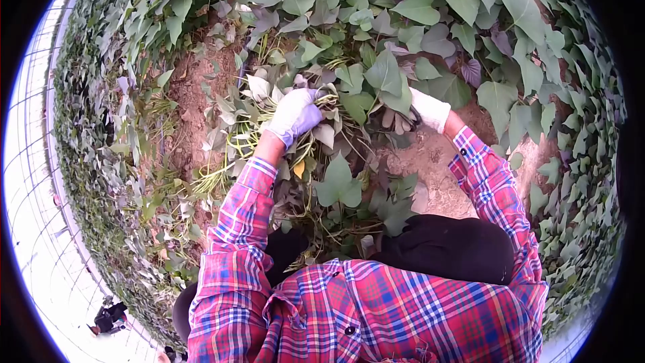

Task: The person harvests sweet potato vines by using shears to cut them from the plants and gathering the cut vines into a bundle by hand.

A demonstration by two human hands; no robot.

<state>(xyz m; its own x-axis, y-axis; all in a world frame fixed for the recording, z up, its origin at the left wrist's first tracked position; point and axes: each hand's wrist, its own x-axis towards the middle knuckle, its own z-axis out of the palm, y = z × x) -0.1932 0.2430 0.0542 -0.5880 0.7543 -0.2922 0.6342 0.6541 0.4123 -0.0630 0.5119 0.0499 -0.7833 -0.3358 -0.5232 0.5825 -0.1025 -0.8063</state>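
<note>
My left hand, in a white glove, is closed around a bundle of cut leafy vine stems. The stems stick out on both sides of the fist, their pale leaf undersides showing. My right hand, also gloved, reaches in among the growing vines. A broad green leaf covers part of its fingers, which look curled. Something dark shows by the palm, too hidden to name.
Bare reddish soil lies below my right hand, with another strip of soil to the left. Dense leafy vines surround me. My bent knee is close beneath the hands. Another person is far off at lower left.
</note>
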